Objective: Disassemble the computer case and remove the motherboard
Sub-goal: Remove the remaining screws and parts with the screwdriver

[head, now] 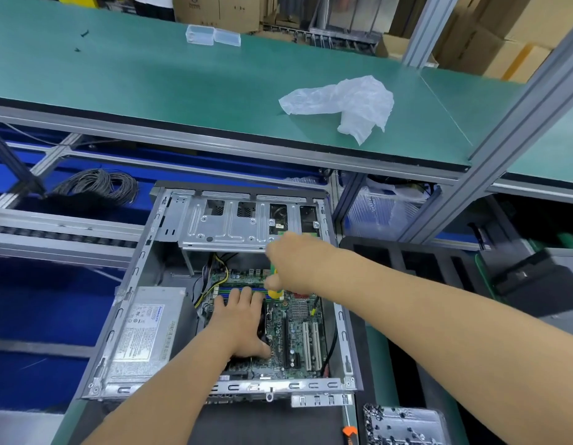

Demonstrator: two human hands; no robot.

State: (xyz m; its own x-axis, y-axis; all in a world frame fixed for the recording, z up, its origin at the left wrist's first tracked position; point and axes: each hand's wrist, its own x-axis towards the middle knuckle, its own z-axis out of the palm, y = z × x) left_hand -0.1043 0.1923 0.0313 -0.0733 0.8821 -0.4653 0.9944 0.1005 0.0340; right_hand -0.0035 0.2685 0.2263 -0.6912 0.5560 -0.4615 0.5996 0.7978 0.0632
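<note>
Yellow-green handle: a screwdriver [273,285] stands nearly upright over the far part of the motherboard [291,319], its tip hidden.
Right fingers: curled round that handle, the right hand [294,261] blurred, so the exact grip is hard to read.
Left fingers: lying fairly straight and spread on the middle of the board, the left hand [243,329] pressing or steadying there and gripping nothing that shows.
Motherboard: lies flat in the floor of the open computer case [150,252], to the right of the power supply [143,332] and nearer than the drive cage [227,226].
Case: rests on its side on the near desk [272,422], side panel off.
Step in hand: likely loosening a board screw at the far edge.
Next move: keep the driver square on the screw, lift the screw out, then go on to the remaining ones; cables at the far left may need unplugging before the board lifts.
Nearby: a screw tray [404,425] at the near right.
</note>
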